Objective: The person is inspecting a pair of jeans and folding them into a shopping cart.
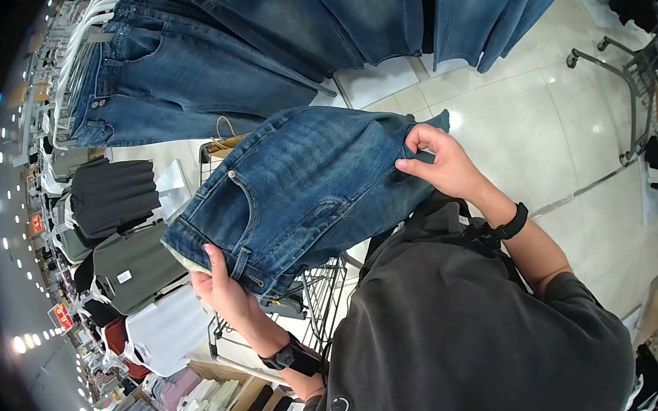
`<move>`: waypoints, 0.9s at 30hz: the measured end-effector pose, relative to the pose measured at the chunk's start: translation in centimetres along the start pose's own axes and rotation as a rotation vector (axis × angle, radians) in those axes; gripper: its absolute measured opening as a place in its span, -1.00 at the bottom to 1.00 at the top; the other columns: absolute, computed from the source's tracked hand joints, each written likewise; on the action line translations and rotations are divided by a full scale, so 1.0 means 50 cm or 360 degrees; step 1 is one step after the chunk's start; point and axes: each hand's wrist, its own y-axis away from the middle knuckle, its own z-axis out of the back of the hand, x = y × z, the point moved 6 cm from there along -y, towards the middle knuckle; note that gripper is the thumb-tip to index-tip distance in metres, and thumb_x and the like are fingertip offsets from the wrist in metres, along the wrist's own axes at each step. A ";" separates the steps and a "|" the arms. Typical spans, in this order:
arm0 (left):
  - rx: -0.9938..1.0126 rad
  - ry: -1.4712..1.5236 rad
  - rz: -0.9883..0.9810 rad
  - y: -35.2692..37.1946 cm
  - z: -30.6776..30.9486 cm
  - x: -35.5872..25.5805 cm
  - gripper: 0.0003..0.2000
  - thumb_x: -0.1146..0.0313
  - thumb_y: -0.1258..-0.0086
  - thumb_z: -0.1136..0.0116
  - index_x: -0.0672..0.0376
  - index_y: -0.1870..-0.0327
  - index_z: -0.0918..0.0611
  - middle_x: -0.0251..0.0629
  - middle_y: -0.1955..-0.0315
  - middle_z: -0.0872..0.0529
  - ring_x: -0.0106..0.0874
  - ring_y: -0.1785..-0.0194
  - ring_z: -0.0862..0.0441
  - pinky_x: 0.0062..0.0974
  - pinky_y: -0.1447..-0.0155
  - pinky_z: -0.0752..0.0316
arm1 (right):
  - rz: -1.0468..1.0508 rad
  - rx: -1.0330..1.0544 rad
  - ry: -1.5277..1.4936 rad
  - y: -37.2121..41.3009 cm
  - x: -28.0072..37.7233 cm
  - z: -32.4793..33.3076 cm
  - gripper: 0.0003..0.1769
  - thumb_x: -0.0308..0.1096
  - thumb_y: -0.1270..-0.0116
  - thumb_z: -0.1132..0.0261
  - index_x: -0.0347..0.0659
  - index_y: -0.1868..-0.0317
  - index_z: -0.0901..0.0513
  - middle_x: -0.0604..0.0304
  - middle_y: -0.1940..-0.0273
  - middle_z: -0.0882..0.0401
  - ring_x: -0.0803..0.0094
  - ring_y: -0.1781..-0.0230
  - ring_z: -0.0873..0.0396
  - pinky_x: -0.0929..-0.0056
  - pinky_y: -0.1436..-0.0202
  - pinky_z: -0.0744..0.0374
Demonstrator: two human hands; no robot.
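"Head view: where are the jeans (302, 180)?"
"Mid-view, stretched between both hands, waistband (187, 241) toward eight o'clock, above a cart (323, 288) near half past six."
"The left hand (227, 290)?"
"At eight o'clock, gripping that waistband, thumb on the outer face, other fingers mostly hidden."
"And the right hand (450, 165)?"
"Between two and three o'clock, pinching the leg's denim, thumb against fingertips."
"Around them?"
"Hanging jeans (309, 19) from ten to one o'clock, dark shirts (116, 197) at nine, folded clothes (206, 405) near half past seven."
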 end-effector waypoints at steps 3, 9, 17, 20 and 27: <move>-0.0002 -0.0001 0.0043 -0.006 0.000 0.016 -0.79 0.46 -0.43 -0.13 0.33 -0.02 -0.57 -0.21 0.11 -0.70 -0.47 0.12 -0.64 -0.50 0.00 -0.52 | -0.0353 0.0048 -0.0361 0.003 -0.008 -0.007 -0.71 -0.36 -0.25 -0.38 -0.20 0.33 -0.38 0.39 0.42 -0.28 0.63 0.43 -0.25 0.59 0.32 -0.33; 0.0018 0.0030 0.0068 -0.008 -0.011 0.027 -0.78 0.46 -0.43 -0.13 0.34 -0.03 -0.56 -0.18 0.10 -0.69 -0.46 0.12 -0.64 -0.51 -0.03 -0.51 | -0.0348 -0.0028 -0.0334 0.006 0.002 0.004 -0.71 -0.36 -0.26 -0.37 -0.20 0.33 -0.37 0.40 0.44 -0.28 0.65 0.41 -0.24 0.61 0.32 -0.31; 0.0025 0.0069 0.0036 -0.017 -0.009 0.035 -0.79 0.46 -0.43 -0.14 0.34 -0.01 -0.56 -0.19 0.11 -0.69 -0.48 0.14 -0.64 -0.53 0.01 -0.51 | -0.0451 0.0003 -0.0401 0.005 0.006 0.009 -0.74 -0.38 -0.29 -0.35 -0.18 0.34 -0.38 0.44 0.45 -0.27 0.70 0.42 -0.22 0.64 0.35 -0.27; 0.0030 0.0100 0.0015 -0.019 -0.008 0.031 -0.78 0.46 -0.42 -0.15 0.34 -0.01 -0.57 -0.21 0.12 -0.70 -0.51 0.14 -0.63 -0.55 0.00 -0.50 | -0.0469 0.0038 -0.0438 0.006 0.013 0.012 -0.75 -0.39 -0.30 -0.34 -0.16 0.35 -0.37 0.46 0.47 -0.26 0.72 0.45 -0.18 0.65 0.38 -0.23; 0.0023 0.0207 0.0001 -0.006 -0.012 0.031 -0.80 0.46 -0.42 -0.16 0.32 0.01 -0.59 -0.25 0.14 -0.71 -0.54 0.16 -0.63 -0.58 0.02 -0.49 | -0.0469 0.0077 -0.0393 -0.009 0.051 0.033 -0.74 -0.36 -0.34 -0.31 -0.16 0.36 -0.34 0.49 0.53 -0.24 0.74 0.52 -0.14 0.65 0.46 -0.17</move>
